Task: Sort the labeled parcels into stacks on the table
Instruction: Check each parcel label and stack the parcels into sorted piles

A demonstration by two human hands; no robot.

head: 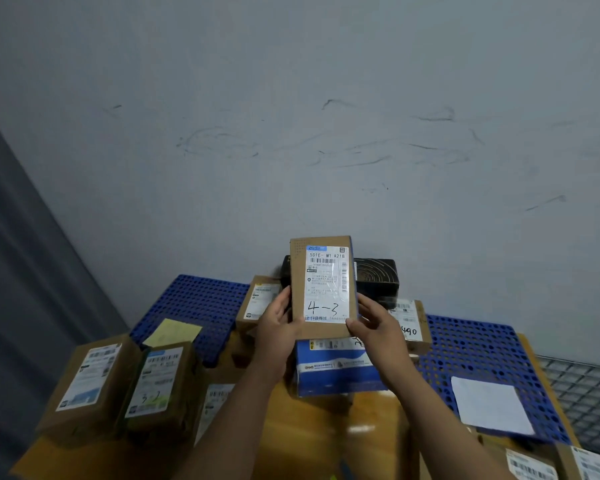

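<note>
I hold a flat brown parcel point(323, 289) upright in the air above the table, its label facing me with "4-3" handwritten on it. My left hand point(278, 327) grips its lower left edge and my right hand point(374, 323) grips its lower right edge. Under it lies a blue and white parcel point(333, 368). Behind are a small brown box point(260, 299), a black box point(376, 275) and a brown parcel marked "490" point(411, 323). Two brown parcels point(90, 382) point(160, 382) stand at the left, one marked "3-1".
Blue perforated mats point(194, 299) point(478, 351) lie on the wooden table point(312, 431). A yellow note point(172, 332) and a white sheet point(489, 405) rest on them. More labeled parcels point(534, 465) sit at the bottom right. A wire grid point(582, 393) borders the right; the wall is close behind.
</note>
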